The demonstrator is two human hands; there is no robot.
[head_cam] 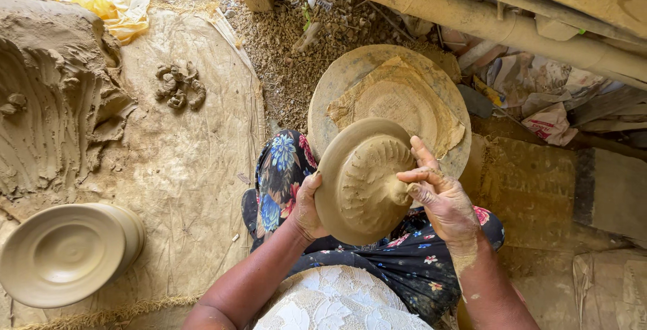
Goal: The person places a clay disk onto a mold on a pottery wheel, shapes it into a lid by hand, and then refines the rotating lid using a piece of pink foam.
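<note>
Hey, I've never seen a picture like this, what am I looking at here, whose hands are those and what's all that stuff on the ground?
This is one picture from a camera worn on a person's head, looking down at their own lap and arms. There is no machine, only two bare hands. The left hand supports the rim of a round clay dish, tilted on edge, while the right hand, coated in clay, presses on its ridged surface. Behind it lies a round slab with a crumpled sheet on top. On the left are a big heap of wet clay, some small clay scraps and a stack of finished dishes, all on a dusty ground cloth.
</note>
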